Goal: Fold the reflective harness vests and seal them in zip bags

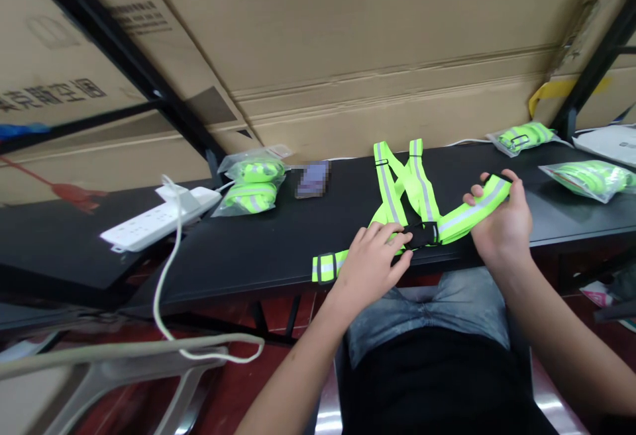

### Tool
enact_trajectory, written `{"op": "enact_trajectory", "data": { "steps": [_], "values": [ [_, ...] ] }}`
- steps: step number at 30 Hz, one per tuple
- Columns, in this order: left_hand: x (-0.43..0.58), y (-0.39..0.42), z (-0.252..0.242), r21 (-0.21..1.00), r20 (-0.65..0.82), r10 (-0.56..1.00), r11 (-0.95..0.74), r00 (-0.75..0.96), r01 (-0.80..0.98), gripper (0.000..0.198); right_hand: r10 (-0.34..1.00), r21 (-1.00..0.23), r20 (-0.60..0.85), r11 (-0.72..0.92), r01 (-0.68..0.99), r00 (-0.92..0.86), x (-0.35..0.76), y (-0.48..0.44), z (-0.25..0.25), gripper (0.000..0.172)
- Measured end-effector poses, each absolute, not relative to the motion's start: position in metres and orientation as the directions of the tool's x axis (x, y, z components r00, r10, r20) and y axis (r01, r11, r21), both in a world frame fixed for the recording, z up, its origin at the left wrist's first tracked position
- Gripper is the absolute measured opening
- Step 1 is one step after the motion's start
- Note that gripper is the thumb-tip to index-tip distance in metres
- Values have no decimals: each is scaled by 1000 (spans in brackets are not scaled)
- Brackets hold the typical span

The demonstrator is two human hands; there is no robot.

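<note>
A neon-yellow reflective harness with grey stripes lies on the black table, its two shoulder straps crossing and pointing away from me. My left hand rests on the harness at the front edge, fingers bent over the waist strap beside the black buckle. What lies under those fingers is partly hidden. To the right, my right hand grips the folded end of the waist strap and holds it raised off the table. The strap's other end sticks out left of my left wrist.
Bagged harnesses lie at the left back, another bag at the right back, and one more on the right. A phone and a white power strip with a hanging cable are left. Cardboard walls the back.
</note>
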State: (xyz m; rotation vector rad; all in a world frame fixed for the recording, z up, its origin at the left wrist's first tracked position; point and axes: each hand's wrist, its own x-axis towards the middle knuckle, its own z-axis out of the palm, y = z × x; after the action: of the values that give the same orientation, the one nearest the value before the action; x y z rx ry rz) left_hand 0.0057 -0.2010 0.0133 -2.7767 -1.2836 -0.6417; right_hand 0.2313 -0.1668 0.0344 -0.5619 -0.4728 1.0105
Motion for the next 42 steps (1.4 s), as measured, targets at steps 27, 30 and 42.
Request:
{"op": "enact_trajectory", "data": {
  "steps": [27, 30, 42],
  "values": [
    [1, -200, 19, 286, 347, 796, -593, 496, 753, 17, 651, -377, 359, 757, 534, -669, 245, -173, 23, 24],
    [-19, -212, 36, 207, 232, 835, -544, 500, 813, 34, 664, -430, 322, 738, 520, -676, 248, -173, 26, 24],
    [-90, -216, 65, 747, -80, 952, -140, 296, 650, 26, 708, -568, 304, 672, 475, -638, 250, -173, 23, 26]
  ]
}}
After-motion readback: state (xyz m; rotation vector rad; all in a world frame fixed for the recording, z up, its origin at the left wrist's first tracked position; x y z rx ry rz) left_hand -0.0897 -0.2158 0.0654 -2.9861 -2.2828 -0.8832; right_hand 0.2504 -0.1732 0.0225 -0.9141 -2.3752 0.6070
